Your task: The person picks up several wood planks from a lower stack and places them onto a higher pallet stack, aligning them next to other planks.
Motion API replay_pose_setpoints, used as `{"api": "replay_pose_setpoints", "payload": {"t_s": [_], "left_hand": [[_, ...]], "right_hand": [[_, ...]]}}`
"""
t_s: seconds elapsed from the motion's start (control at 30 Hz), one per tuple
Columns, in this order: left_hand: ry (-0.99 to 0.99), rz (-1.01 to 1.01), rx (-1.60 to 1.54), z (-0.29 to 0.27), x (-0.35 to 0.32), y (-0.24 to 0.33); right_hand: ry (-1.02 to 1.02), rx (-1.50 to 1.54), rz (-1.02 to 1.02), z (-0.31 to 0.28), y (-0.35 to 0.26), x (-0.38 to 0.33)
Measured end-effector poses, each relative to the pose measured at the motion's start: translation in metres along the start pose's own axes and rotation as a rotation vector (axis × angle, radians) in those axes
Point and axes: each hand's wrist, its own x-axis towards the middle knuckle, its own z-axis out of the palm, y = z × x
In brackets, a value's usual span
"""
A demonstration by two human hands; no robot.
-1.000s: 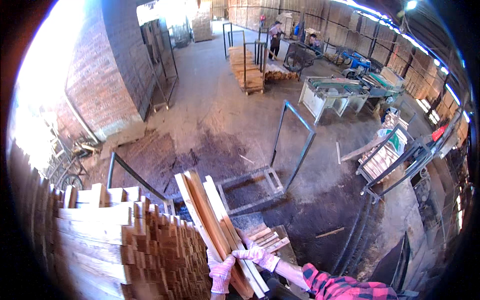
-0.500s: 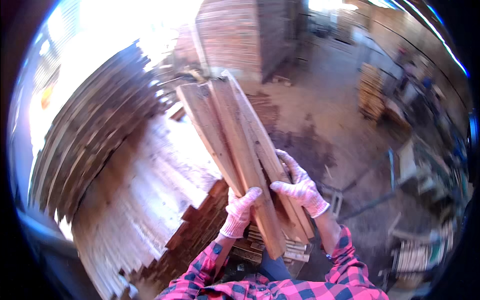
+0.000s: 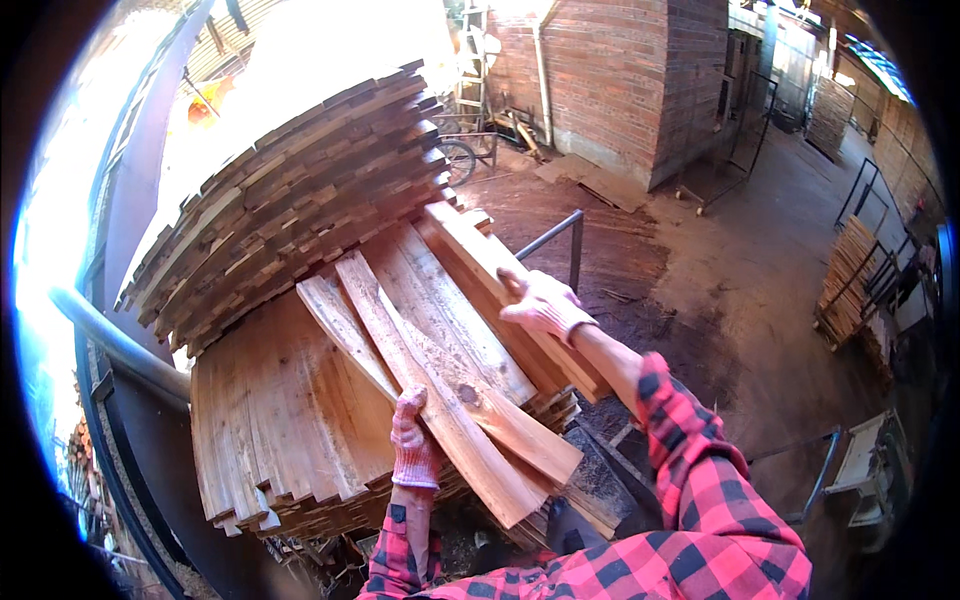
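Observation:
My gloved left hand (image 3: pixel 412 440) is closed around the edge of a long, narrow wooden board (image 3: pixel 425 380). That board and a few others lie fanned out and overlapping on top of a stack of planks (image 3: pixel 285 420). My gloved right hand (image 3: pixel 545 305) reaches across another board (image 3: pixel 470 240) at the stack's right side, its fingers over the upper edge. Between the hands rests a wide, pale plank (image 3: pixel 455 300). The undersides of the held boards are hidden.
A taller pile of boards (image 3: pixel 300 185) rises behind the stack. A metal rail post (image 3: pixel 576 250) stands just beyond my right hand. On the left are a curved grey pipe (image 3: pixel 125 340) and a dark frame. A brick building (image 3: pixel 600 80) and a leaning slat stack (image 3: pixel 850 270) lie farther off.
The view has swung left toward the stack. The boards, held up together between both hands before, now lie spread on it. My hands are farther apart, with the right one reaching farther forward.

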Motion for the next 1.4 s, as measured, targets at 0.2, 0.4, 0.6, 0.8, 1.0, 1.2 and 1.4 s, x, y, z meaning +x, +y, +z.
{"api": "replay_pose_setpoints", "payload": {"t_s": [0.2,0.4,0.6,0.8,1.0,1.2,1.4], "left_hand": [[0.099,0.069,-0.075,0.002,0.017,0.009],[0.159,-0.106,-0.219,0.025,0.005,0.037],[0.149,-0.16,-0.288,0.017,0.008,0.029],[0.075,0.049,-0.186,0.014,0.035,-0.006],[-0.026,0.016,-0.274,0.085,0.048,0.033],[-0.294,-0.204,-0.482,0.115,0.049,0.054],[-0.204,-0.225,-0.429,0.09,0.075,0.021]], "right_hand": [[0.025,0.102,-0.148,0.031,-0.006,0.046],[-0.077,0.18,0.075,-0.005,0.016,0.03],[0.141,-0.231,-0.276,0.04,0.059,0.053],[0.204,-0.18,-0.259,0.052,0.032,0.035],[-0.194,0.789,-0.274,0.035,-0.014,0.003],[-0.125,0.775,-0.182,0.017,0.059,0.063],[0.192,-0.176,-0.224,0.027,0.049,0.113]]}}
